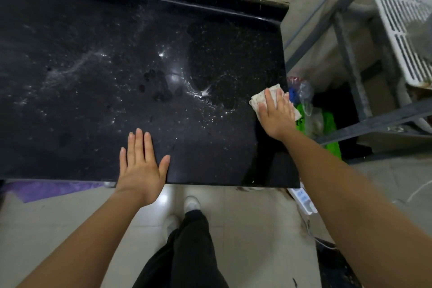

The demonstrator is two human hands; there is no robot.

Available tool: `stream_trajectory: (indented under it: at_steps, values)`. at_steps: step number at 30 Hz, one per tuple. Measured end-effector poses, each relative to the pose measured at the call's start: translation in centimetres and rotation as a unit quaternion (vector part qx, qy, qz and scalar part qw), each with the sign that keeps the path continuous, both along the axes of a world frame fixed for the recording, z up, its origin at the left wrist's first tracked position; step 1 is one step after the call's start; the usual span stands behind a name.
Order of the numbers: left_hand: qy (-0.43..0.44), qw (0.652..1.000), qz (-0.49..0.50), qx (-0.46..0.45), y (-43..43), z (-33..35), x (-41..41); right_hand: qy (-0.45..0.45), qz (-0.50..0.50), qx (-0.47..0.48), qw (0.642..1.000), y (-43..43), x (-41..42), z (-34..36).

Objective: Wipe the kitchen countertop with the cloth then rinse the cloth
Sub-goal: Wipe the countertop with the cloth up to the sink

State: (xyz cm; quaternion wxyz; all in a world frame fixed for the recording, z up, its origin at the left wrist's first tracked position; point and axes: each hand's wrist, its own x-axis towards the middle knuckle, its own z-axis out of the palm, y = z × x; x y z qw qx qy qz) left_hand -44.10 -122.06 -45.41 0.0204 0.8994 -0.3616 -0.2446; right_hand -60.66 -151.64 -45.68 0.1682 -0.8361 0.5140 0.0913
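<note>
No text, label, brand or number can be read anywhere in the frame. Faint bluish marks are seen on the white power strip (303, 199) at the lower right, below the counter's edge, but they are too blurred to be made out. Dark print is glimpsed on the green packaging (333, 147) at the right, and it cannot be deciphered either.

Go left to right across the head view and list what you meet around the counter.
Purple sheet → left hand → wet streaks → right hand pressing the cloth → green plastic → metal rack → white grille.
</note>
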Motion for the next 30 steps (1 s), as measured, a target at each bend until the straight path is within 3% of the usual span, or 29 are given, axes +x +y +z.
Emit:
stream_trajectory:
  at_steps: [4, 8, 16, 21, 30]
  values:
    - [0.008, 1.000, -0.008, 0.023, -0.2, 0.3, 0.1, -0.007, 0.000, -0.002, 1.000, 0.7, -0.5, 0.4]
    - [0.028, 0.999, -0.014, 0.037, -0.2, 0.8, 0.2, -0.024, 0.053, -0.025, 0.998, 6.6, -4.5, -0.1]
    - [0.061, 0.997, -0.019, 0.044, -0.2, 1.6, 0.3, -0.018, 0.089, 0.040, 0.995, 15.3, -7.4, 0.1]
    - [0.053, 0.997, -0.015, 0.048, -0.3, 1.4, 0.4, -0.008, 0.103, 0.051, 0.993, 12.5, -6.5, 0.6]
    - [0.048, 0.998, -0.003, 0.046, -0.4, 1.2, 0.2, 0.002, -0.048, 0.037, 0.998, -0.9, 2.1, 0.4]
